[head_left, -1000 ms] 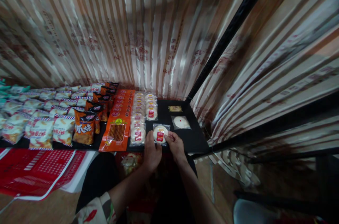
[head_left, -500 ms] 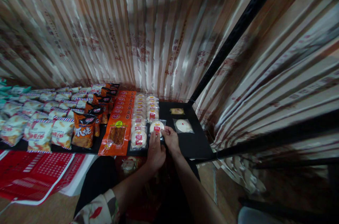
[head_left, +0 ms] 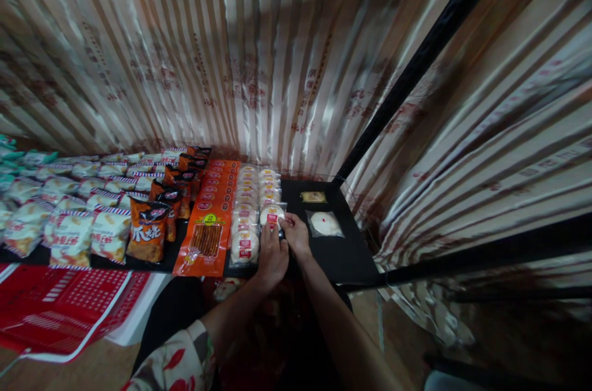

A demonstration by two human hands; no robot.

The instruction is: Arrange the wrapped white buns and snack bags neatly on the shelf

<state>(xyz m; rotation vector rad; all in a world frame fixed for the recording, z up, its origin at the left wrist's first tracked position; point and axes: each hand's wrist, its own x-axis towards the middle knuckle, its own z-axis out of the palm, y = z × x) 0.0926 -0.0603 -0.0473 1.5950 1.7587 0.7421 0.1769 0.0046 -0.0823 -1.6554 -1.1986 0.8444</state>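
A round white pastry in a clear packet with a red label (head_left: 272, 216) lies on the black shelf (head_left: 342, 255), at the near end of a row of like packets. My left hand (head_left: 272, 257) pinches its near left edge. My right hand (head_left: 295, 233) pinches its near right edge. Both hands rest low on the shelf with fingers closed on the packet.
Left of the pastry rows lie long orange snack packs (head_left: 206, 224), dark orange bags (head_left: 148, 227) and several white bags (head_left: 69, 230). A loose pastry packet (head_left: 325, 224) and a small yellow packet (head_left: 313, 197) sit to the right. Striped curtain behind; red basket (head_left: 60, 304) at lower left.
Both hands have slid the pastry packet away from me, from the shelf's front edge up against the row of like packets.
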